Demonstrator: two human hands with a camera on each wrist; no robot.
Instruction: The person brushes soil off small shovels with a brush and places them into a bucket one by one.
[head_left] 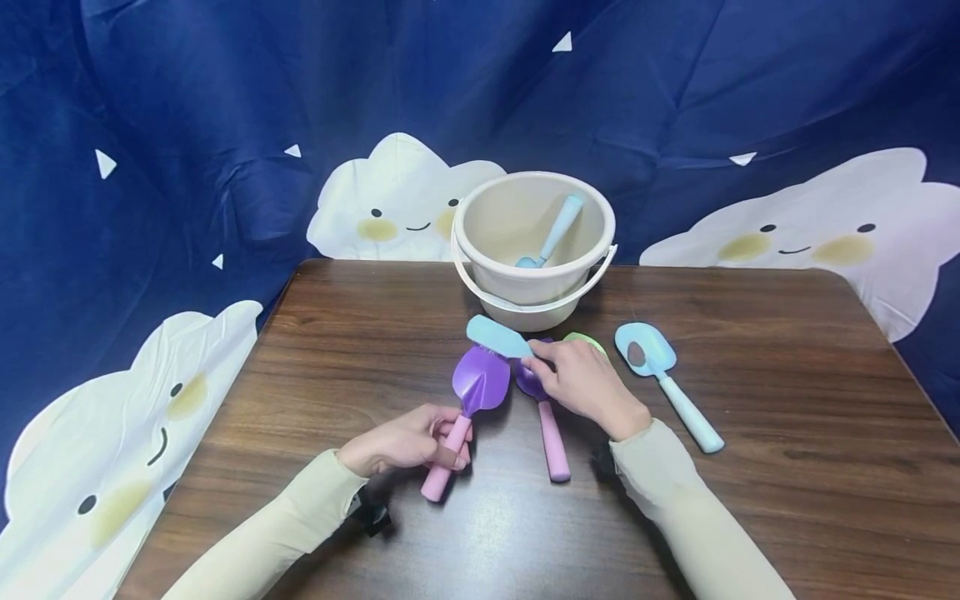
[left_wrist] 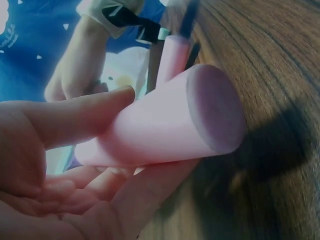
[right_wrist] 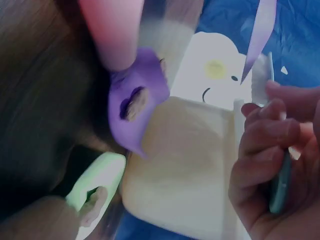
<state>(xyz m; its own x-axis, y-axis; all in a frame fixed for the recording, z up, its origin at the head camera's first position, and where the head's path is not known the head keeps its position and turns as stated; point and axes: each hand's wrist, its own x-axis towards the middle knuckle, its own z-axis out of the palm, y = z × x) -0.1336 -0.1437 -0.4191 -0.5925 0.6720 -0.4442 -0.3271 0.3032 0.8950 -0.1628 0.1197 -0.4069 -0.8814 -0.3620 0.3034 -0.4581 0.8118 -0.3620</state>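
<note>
My left hand (head_left: 401, 437) holds the pink handle (left_wrist: 155, 125) of a toy shovel, its purple blade (head_left: 480, 379) raised and pointing away from me. In my right hand (head_left: 588, 379) is a light blue brush (head_left: 498, 336), bristles down at the far edge of that blade. Whether the bristles touch it is hard to tell. A second purple shovel (head_left: 553, 442) with a pink handle lies beneath the right hand; the right wrist view shows a brownish lump (right_wrist: 135, 104) on its blade. Mostly hidden behind the right hand is a green shovel (right_wrist: 112, 167), also bearing a lump.
A cream bucket (head_left: 525, 287) with a carrying handle stands at the table's back, a light blue tool (head_left: 561, 225) leaning inside. To the right lies a light blue shovel (head_left: 686, 412) with a brown lump (head_left: 636, 354) on its blade. A blue cloud-patterned cloth hangs behind the brown table.
</note>
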